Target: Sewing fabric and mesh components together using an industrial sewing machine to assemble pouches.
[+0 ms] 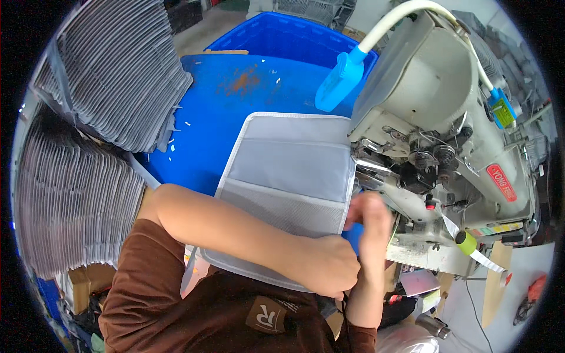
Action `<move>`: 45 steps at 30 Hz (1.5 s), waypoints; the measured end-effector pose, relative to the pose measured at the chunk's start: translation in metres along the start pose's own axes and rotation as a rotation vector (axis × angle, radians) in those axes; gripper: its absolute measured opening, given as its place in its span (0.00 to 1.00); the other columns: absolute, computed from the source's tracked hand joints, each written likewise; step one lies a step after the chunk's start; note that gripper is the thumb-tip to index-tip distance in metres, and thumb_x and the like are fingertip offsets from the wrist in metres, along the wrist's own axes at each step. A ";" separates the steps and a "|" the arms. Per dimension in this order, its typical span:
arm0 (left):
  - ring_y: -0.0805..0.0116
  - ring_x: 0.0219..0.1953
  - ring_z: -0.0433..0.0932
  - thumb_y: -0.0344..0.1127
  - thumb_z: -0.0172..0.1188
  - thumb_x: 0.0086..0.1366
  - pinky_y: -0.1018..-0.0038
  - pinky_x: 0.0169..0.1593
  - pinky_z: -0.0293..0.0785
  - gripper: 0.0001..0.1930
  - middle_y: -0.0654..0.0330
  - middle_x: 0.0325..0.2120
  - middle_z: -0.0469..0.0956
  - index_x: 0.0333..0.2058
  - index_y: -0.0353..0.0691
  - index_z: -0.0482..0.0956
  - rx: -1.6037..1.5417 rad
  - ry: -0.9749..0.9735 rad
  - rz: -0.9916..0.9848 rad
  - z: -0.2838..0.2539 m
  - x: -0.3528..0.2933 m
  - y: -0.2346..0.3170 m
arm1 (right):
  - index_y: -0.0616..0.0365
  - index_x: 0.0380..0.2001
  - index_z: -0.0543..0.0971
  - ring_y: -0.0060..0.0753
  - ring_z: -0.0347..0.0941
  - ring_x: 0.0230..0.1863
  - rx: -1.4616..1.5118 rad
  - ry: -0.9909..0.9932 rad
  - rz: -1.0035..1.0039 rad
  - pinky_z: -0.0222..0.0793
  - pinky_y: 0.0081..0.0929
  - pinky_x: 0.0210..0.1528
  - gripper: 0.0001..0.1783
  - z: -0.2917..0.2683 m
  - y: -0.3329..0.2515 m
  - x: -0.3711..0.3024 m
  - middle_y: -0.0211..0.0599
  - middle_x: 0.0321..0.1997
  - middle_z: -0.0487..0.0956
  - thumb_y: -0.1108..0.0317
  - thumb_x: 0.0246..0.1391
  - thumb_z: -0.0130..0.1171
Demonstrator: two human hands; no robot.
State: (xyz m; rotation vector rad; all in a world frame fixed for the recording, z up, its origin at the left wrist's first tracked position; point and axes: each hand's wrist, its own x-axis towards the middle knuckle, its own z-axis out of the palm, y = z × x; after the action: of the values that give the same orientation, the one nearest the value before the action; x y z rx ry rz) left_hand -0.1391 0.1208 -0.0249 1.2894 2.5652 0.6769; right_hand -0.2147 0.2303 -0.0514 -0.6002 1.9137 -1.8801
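Note:
A grey fabric panel (288, 159) with pale bound edges and a mesh section lies in front of me, its right edge against the sewing machine (435, 112). My left forearm crosses over the panel's near part. My left hand (331, 266) is closed at its near right corner, with the fingertips tucked out of sight. My right hand (372, 220) is raised beside the panel's right edge, close to the machine's bed. Motion smears its fingers, so I cannot make out their grip.
Tall stacks of similar grey panels (118, 70) stand at the left. A blue tabletop (206, 100) with scraps and a rusty patch stretches behind the panel, with a blue bin (282, 29) beyond. A light-blue lamp head (340, 82) hangs near the machine. White tape (485, 260) runs through a green roll.

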 end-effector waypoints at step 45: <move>0.70 0.52 0.73 0.34 0.64 0.61 0.74 0.57 0.67 0.31 0.56 0.51 0.74 0.61 0.33 0.63 -0.930 1.423 -0.649 -0.013 -0.176 -0.049 | 0.62 0.38 0.79 0.15 0.69 0.34 0.264 0.049 0.115 0.65 0.17 0.40 0.20 0.027 0.012 0.024 0.26 0.34 0.79 0.55 0.68 0.49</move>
State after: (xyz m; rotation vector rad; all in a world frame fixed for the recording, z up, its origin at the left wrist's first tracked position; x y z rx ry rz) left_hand -0.0729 -0.0491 -0.0427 -0.5817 2.3107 2.7214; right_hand -0.2202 0.1945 -0.0636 -0.3565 1.6514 -2.0427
